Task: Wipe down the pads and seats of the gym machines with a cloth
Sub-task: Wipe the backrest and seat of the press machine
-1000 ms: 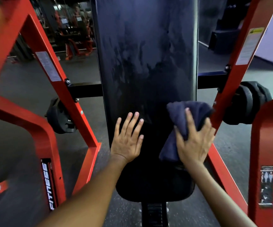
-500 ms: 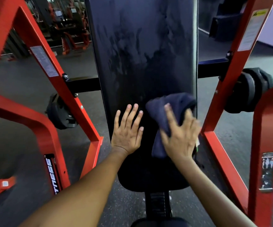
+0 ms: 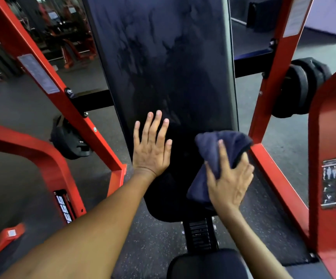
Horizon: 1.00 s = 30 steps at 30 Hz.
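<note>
Cloth on the back pad, lower right edge

Right hand (image 3: 230, 179) grips a bunched navy cloth (image 3: 219, 156) and presses it against the lower right edge of the black back pad (image 3: 163, 57), right beside the red frame (image 3: 273, 93). Left hand (image 3: 152, 147) lies flat on the pad with fingers straight and spread, holding nothing. Streaky smears show higher up the pad. Seat (image 3: 207, 264) sits below, near the bottom edge of the view.

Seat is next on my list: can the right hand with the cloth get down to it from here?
Probably yes. The right hand grips the cloth at the back pad's lower right edge, and the seat sits directly below with nothing between them.
</note>
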Each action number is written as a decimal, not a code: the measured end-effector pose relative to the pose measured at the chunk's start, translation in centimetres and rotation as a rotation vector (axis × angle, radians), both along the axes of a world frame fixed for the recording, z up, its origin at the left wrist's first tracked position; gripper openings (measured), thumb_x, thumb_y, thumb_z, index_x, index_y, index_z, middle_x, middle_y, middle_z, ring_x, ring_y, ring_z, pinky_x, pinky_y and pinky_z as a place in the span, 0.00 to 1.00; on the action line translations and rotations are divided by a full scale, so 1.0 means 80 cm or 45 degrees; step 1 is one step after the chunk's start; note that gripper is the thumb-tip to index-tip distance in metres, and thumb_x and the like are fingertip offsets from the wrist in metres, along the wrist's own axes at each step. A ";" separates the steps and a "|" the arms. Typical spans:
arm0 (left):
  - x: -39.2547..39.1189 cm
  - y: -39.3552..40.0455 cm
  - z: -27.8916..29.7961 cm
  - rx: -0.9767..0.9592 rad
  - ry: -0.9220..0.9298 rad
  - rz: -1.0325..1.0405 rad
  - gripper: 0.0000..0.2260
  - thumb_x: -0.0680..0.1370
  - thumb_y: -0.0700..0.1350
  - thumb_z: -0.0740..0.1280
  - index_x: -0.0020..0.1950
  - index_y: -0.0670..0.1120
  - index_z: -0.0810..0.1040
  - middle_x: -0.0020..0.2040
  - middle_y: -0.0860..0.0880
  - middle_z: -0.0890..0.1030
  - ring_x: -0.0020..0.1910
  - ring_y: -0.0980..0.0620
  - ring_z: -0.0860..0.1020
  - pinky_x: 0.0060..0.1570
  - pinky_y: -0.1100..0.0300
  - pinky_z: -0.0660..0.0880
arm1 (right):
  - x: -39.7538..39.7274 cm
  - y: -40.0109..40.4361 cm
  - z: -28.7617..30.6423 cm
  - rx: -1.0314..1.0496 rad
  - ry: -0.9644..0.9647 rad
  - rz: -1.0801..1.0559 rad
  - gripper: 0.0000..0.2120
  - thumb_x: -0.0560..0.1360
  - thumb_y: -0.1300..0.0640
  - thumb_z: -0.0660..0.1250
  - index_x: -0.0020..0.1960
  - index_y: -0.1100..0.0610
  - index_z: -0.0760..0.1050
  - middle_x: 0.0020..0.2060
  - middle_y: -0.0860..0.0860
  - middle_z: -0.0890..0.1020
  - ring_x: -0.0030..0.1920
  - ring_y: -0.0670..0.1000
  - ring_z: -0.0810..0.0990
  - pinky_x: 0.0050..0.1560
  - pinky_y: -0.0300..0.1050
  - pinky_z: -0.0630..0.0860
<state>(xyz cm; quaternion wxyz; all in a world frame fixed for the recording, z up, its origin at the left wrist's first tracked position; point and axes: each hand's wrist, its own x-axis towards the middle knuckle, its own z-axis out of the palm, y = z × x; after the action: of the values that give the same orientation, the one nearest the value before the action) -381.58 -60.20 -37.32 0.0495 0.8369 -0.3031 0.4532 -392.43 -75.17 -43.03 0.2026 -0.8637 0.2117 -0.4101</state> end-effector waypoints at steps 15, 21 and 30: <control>0.001 0.003 0.001 0.051 -0.027 -0.017 0.22 0.81 0.48 0.52 0.74 0.42 0.60 0.74 0.45 0.63 0.75 0.44 0.56 0.73 0.46 0.46 | -0.009 0.034 -0.017 0.731 0.036 -0.340 0.29 0.77 0.45 0.63 0.75 0.47 0.60 0.66 0.68 0.65 0.60 0.67 0.66 0.62 0.63 0.64; 0.001 0.002 0.003 0.033 -0.025 -0.016 0.22 0.80 0.48 0.53 0.73 0.42 0.61 0.74 0.44 0.65 0.74 0.43 0.57 0.73 0.47 0.45 | -0.031 0.092 -0.056 0.626 0.043 -0.286 0.29 0.75 0.39 0.56 0.75 0.44 0.58 0.66 0.67 0.65 0.60 0.66 0.67 0.59 0.64 0.67; 0.002 0.000 0.003 0.011 -0.025 -0.023 0.23 0.80 0.48 0.55 0.73 0.42 0.61 0.74 0.44 0.65 0.74 0.43 0.57 0.71 0.43 0.50 | -0.011 0.184 -0.039 0.768 0.039 -0.345 0.29 0.76 0.41 0.57 0.75 0.46 0.58 0.65 0.67 0.66 0.56 0.65 0.68 0.57 0.61 0.70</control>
<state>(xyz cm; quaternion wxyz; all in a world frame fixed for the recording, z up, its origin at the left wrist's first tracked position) -381.39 -60.23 -37.10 0.0469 0.8297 -0.3130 0.4598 -393.34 -60.42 -46.14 0.3897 -0.7348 0.4397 -0.3390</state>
